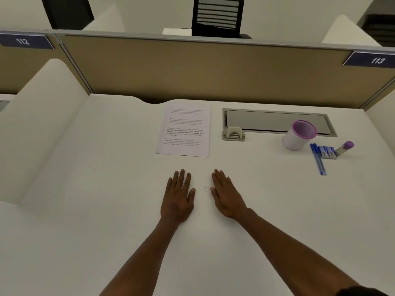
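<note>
My left hand (pixel 178 196) and my right hand (pixel 226 194) lie flat, palms down, side by side on the white desk (pixel 106 210), fingers straight, holding nothing. A printed sheet of paper (pixel 184 130) lies on the desk just beyond my hands, not touched. At the right stand a white cup with a purple rim (pixel 298 135), two blue pens (pixel 318 159), a small blue and white pack (pixel 327 151) and a tube with a purple cap (pixel 345 147).
A grey cable hatch (pixel 277 121) with a small latch (pixel 234 133) is set into the desk behind the cup. A tan partition (pixel 192 71) closes the back, with labels 112 and 113. White side dividers flank the desk. A black chair (pixel 218 16) stands beyond.
</note>
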### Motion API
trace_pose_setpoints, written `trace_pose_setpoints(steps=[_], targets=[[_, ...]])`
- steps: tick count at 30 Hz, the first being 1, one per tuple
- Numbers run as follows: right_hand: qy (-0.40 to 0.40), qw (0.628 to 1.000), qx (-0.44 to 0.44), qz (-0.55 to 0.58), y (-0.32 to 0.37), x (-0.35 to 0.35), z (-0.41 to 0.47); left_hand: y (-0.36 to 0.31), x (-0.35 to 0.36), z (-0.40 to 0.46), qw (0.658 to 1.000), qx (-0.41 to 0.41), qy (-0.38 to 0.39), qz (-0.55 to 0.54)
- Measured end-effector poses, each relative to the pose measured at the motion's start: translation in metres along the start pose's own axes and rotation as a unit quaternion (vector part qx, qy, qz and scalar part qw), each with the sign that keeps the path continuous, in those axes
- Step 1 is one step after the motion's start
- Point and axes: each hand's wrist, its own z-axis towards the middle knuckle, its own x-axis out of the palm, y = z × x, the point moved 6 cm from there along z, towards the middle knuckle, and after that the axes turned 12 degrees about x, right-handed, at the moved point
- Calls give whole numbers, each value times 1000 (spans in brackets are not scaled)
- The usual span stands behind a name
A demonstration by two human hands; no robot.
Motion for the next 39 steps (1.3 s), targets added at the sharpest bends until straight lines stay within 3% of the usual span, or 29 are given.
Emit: trace_pose_setpoints(steps=[5, 9, 15, 21, 27, 31, 39], targets=[[-3, 997, -71, 14, 2, 13, -37, 1, 1, 1, 1000, -1, -7, 4], [-33, 997, -50, 47, 3, 6, -35, 1, 2, 1, 1000, -2, -7, 11], [-22, 997, -76, -19, 27, 14, -7, 0, 0, 0, 1000, 1, -7, 6], [-29, 986, -151, -56, 5, 11, -42, 0, 0, -1, 1000, -5, -5, 0], [-107, 987, 55, 103, -33, -13, -42, 0, 0, -1, 1000, -6, -16, -1], [-59, 996, 43, 47, -16, 9, -39, -1, -1, -1, 1000, -4, -20, -5], [-38, 999, -16, 9, 11, 29, -45, -1, -2, 0, 1000, -6, -11, 2]])
